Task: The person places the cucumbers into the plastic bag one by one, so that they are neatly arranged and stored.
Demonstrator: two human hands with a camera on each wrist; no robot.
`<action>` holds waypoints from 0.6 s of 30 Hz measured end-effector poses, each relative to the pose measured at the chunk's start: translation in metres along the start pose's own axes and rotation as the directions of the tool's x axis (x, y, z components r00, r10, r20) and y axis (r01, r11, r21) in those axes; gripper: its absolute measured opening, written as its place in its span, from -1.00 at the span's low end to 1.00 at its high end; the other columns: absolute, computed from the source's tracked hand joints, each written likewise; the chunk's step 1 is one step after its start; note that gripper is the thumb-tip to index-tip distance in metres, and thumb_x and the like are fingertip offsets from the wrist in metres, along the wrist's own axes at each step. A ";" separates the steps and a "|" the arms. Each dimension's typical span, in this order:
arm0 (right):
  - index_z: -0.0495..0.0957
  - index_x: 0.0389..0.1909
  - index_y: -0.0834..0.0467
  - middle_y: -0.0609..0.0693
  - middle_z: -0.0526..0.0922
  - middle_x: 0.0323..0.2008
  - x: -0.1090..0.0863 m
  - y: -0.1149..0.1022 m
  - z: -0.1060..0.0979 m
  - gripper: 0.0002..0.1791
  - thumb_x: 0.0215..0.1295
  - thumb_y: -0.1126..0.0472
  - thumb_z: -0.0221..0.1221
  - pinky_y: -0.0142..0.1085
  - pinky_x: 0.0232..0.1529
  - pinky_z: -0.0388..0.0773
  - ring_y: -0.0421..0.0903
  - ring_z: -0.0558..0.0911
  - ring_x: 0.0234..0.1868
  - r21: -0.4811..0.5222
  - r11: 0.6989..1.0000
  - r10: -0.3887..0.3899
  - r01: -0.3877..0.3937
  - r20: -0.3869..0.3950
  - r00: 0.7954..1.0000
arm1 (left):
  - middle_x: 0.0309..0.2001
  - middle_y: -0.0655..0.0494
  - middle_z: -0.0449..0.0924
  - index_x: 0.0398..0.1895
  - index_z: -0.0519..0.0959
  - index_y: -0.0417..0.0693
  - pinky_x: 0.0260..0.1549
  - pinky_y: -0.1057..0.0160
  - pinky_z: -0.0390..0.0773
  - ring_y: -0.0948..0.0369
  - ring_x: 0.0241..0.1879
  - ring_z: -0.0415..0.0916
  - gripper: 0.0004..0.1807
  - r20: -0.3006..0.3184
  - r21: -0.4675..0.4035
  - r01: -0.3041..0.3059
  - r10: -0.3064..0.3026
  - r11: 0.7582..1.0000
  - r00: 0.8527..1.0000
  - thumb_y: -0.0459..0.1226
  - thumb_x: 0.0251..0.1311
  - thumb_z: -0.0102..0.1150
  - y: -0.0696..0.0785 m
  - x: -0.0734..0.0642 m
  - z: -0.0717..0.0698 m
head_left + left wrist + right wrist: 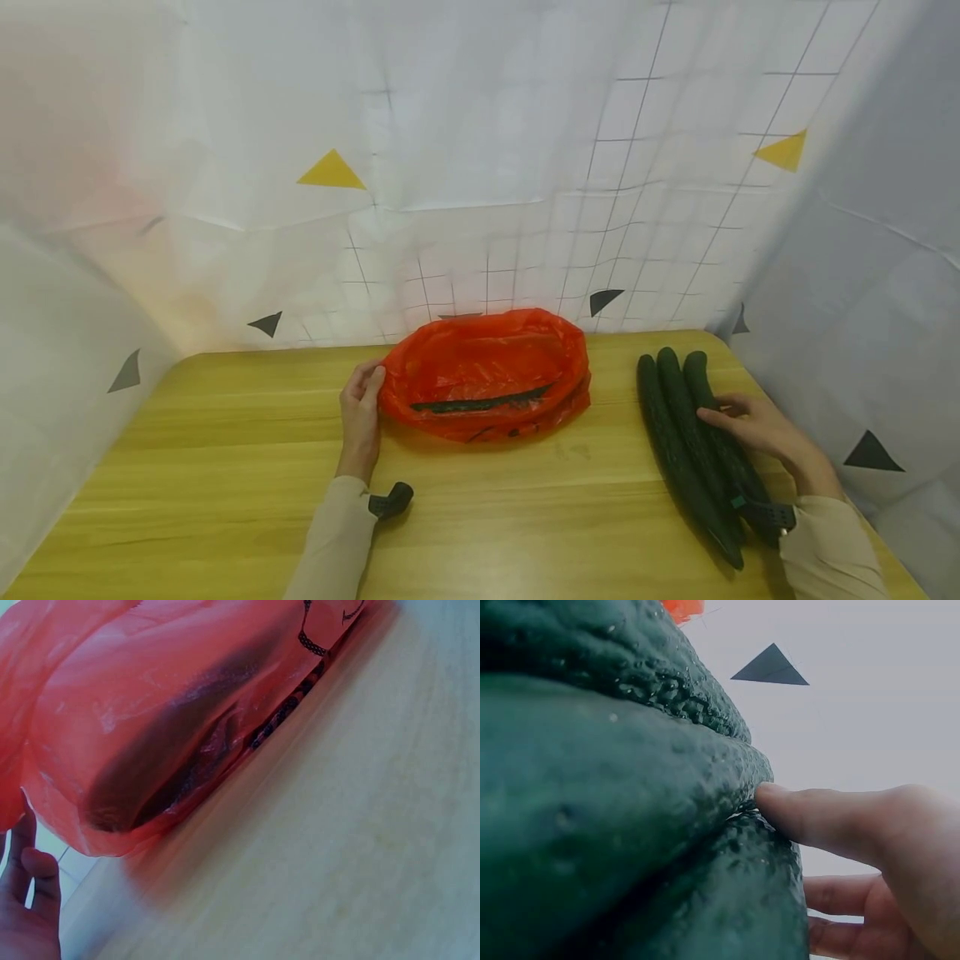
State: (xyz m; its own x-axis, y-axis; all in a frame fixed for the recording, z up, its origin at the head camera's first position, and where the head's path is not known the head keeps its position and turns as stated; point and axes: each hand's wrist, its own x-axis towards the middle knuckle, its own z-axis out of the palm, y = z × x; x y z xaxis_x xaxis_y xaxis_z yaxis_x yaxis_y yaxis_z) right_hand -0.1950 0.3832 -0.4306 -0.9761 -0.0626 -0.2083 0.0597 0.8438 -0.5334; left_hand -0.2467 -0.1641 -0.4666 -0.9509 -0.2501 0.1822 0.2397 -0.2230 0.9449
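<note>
A red plastic bag stands with its mouth wide at the table's back edge. Inside lies a dark green cucumber, and long dark shapes show through the film in the left wrist view. My left hand holds the bag's left rim; the film partly hides the fingers. On the right, three long cucumbers lie side by side: a left one, a middle one and a right one. My right hand grips the right cucumber, thumb on top, fingers down its far side.
The wooden table is ringed by pale hanging sheets with grid lines and triangles. The right sheet stands close to my right hand. A black camera mount sits on the left wrist.
</note>
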 end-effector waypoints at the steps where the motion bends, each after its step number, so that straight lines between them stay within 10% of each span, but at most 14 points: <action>1: 0.17 0.25 0.55 0.57 0.36 0.11 0.000 0.000 0.000 -0.14 0.37 -0.19 -0.04 0.07 -0.09 0.50 0.42 0.43 0.08 0.000 1.000 0.003 -0.003 0.005 1.000 | -0.20 0.22 0.60 0.02 0.49 -0.24 -0.10 0.45 0.55 0.30 -0.18 0.53 -0.65 0.000 0.002 -0.001 0.001 1.000 1.000 -0.17 0.31 0.09 0.000 0.000 0.000; 18: 0.17 0.25 0.55 0.57 0.36 0.11 0.000 0.002 0.000 -0.15 0.37 -0.17 -0.03 0.04 -0.12 0.53 0.40 0.47 0.05 0.002 1.000 -0.001 0.001 -0.004 1.000 | -0.19 0.22 0.60 0.03 0.48 -0.24 -0.11 0.44 0.56 0.30 -0.18 0.54 -0.64 0.004 0.013 0.008 -0.008 1.000 1.000 -0.16 0.32 0.07 0.001 -0.001 0.000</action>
State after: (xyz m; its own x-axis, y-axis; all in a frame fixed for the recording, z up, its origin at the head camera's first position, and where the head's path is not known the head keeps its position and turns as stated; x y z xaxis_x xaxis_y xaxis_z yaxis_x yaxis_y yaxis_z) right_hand -0.1952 0.3844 -0.4320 -0.9770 -0.0612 -0.2041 0.0590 0.8427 -0.5351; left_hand -0.2456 -0.1641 -0.4653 -0.9535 -0.2447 0.1761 0.2300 -0.2130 0.9496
